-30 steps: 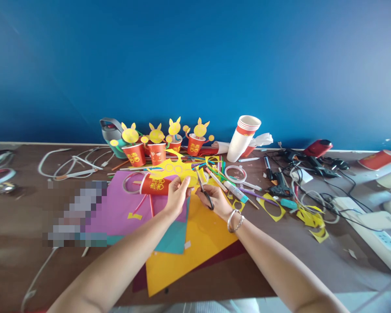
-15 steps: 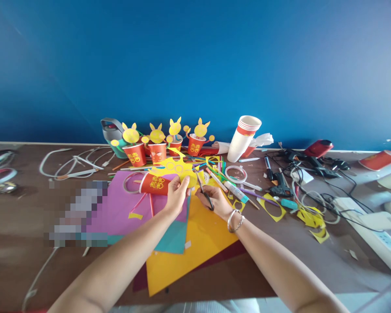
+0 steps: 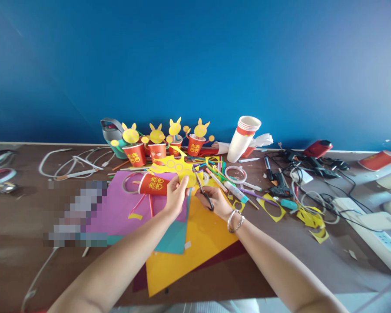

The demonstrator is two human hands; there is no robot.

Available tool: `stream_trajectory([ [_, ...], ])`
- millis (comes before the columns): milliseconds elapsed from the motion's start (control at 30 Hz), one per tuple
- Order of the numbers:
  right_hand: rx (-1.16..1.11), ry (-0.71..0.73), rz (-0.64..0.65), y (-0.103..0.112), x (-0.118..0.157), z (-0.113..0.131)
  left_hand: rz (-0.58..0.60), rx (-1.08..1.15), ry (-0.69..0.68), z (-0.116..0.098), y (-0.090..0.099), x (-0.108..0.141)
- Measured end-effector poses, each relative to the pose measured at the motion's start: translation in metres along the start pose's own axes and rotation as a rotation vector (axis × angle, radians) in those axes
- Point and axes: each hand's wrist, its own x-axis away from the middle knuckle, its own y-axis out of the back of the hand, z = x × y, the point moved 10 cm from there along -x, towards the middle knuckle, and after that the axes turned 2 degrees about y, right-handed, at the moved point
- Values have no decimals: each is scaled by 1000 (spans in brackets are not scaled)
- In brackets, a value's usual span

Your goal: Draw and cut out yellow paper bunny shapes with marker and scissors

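My left hand [image 3: 177,193] pinches a sheet of yellow paper [image 3: 174,166] with a jagged cut edge and small circles drawn on it. In my right hand [image 3: 213,199] is a pair of scissors [image 3: 204,191], its blades pointing up and left at the paper's right edge. A red paper cup [image 3: 154,184] with gold characters lies on its side just left of my left hand. Beneath both hands are a purple sheet [image 3: 117,200], a teal sheet [image 3: 174,234] and an orange-yellow sheet [image 3: 195,256].
Several red cups with yellow paper figures [image 3: 130,134] stand along the blue wall. Right of them leans a stack of white cups [image 3: 241,141]. Glue guns [image 3: 280,184], cables, yellow scraps [image 3: 272,207] and a power strip [image 3: 365,226] crowd the right side. A roll of tape [image 3: 236,174] lies behind my right hand.
Both hands stay almost in place. The lying red cup has rolled slightly, so its gold characters appear turned. The yellow paper has shifted very little.
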Motion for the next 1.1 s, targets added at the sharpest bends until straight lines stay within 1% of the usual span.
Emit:
stream_trajectory([
  [300, 20, -23, 5, 0, 0, -1, -2, 26, 9, 0, 1, 0],
  [600, 27, -42, 12, 0, 0, 0, -1, 40, -18, 0, 1, -1],
  [833, 20, -59, -7, 1, 1, -2, 2, 15, 7, 0, 0, -1],
  [967, -2, -85, 9, 0, 2, -2, 47, 10, 4, -1, -4, 1],
  [1100, -26, -60, 29, -1, 2, 4, 112, 15, 2, -1, -12, 4],
])
